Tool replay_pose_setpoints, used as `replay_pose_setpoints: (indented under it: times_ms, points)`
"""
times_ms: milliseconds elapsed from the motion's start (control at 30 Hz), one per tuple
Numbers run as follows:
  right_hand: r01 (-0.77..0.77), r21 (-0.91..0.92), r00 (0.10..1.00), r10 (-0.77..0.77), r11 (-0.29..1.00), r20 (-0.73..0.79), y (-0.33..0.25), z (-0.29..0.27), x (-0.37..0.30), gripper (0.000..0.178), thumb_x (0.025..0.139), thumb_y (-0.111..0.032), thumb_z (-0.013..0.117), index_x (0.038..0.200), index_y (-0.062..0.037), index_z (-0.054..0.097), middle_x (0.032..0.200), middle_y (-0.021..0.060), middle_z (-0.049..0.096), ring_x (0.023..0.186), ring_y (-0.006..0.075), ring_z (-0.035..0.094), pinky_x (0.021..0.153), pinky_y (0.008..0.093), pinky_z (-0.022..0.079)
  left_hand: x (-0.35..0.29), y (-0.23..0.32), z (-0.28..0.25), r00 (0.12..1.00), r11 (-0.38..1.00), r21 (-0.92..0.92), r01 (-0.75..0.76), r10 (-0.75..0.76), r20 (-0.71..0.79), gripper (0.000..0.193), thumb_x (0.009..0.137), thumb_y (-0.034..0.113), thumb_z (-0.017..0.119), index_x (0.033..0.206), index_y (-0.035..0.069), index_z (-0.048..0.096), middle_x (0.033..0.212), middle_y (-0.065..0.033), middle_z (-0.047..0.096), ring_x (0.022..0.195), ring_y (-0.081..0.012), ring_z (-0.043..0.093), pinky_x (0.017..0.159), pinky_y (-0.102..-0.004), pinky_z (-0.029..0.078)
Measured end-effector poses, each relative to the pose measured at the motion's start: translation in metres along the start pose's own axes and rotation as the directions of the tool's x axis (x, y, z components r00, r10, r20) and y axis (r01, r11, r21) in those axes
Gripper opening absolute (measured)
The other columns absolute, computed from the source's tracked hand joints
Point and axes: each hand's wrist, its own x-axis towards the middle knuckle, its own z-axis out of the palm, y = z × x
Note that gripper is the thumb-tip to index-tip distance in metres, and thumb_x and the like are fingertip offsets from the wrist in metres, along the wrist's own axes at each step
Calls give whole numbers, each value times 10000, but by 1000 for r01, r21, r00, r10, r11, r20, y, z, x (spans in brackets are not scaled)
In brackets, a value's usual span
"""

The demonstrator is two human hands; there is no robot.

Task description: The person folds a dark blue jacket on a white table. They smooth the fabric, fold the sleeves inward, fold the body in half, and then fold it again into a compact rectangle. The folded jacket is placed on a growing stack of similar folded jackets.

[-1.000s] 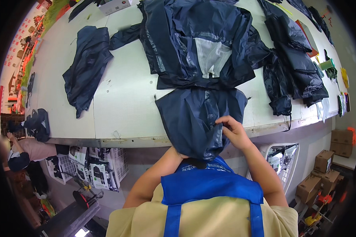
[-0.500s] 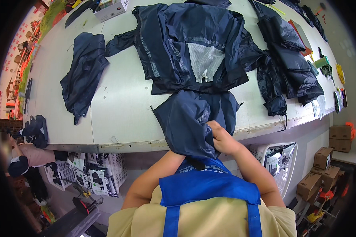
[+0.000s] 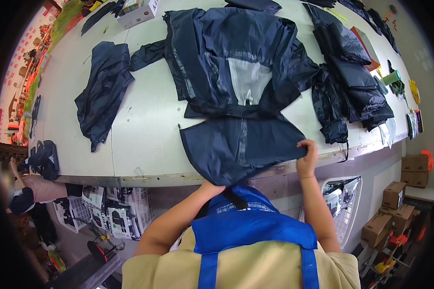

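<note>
A dark navy rain jacket [image 3: 255, 36] lies spread on the table, a whitish mesh panel [image 3: 249, 79] showing in its middle. Toward me its hood [image 3: 226, 144] is opened out, with a shiny taped seam down the centre and the near edge hanging over the table edge. My right hand [image 3: 307, 156] is closed on the hood's right corner and holds it out sideways. At the hood's near lower edge is my left hand [image 3: 212, 188]; its fingers are hidden under the cloth.
On the pale table [image 3: 144, 125] lie a loose dark garment piece [image 3: 103, 91] at left and folded dark garments [image 3: 354, 72] at right. Below the edge stand a white basket [image 3: 340, 207] and a crate with packaged garments [image 3: 118, 212]. Another person [image 3: 38, 190] is at far left.
My right hand has moved right and up, drawing the hood's corner outward. The bunched hood now lies flatter and wider. My left hand has shifted slightly left.
</note>
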Motion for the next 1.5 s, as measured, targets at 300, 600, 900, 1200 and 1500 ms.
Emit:
replay_pose_setpoints:
  times_ms: [300,600,900,1200,1500]
  points:
    - [-451,587,795,602,673,-79,39,-2,-33,200,860,15,601,1043,-55,560,974,7,606,835,108,569,755,225,457,-39,33,-36,391,482,841,-247,843,-368,457,740,62,681,1156,-1,503,1067,-139,601,995,-316,590,903,-389,478]
    - [-57,-317,861,208,947,464,55,-61,47,384,759,-74,724,1101,-33,553,1059,97,585,997,253,573,844,343,470,-22,44,-118,800,315,839,-443,562,211,152,810,161,671,823,11,652,914,-123,641,953,-293,601,829,-377,496]
    - [322,-42,585,-164,946,794,-74,47,-36,373,762,-262,701,1081,-79,639,922,127,643,964,299,607,907,417,422,-16,58,-96,764,603,718,-348,626,-156,163,874,162,617,799,17,617,779,-145,615,808,-332,584,711,-404,466]
    - [-339,131,614,113,932,782,-49,-12,-22,250,817,-159,709,1040,-49,674,967,132,669,883,259,644,802,331,508,0,11,-101,519,761,642,-94,588,-621,567,770,213,744,1266,59,517,1375,-243,378,1277,-358,383,1042,-417,353]
    - [-650,-220,757,595,728,-269,235,-154,82,272,867,-97,622,1135,-96,668,1045,101,682,963,227,634,860,323,477,25,33,-138,695,941,-271,-202,-57,-716,441,863,121,665,1257,-6,514,1093,-107,605,973,-169,575,839,-286,467]
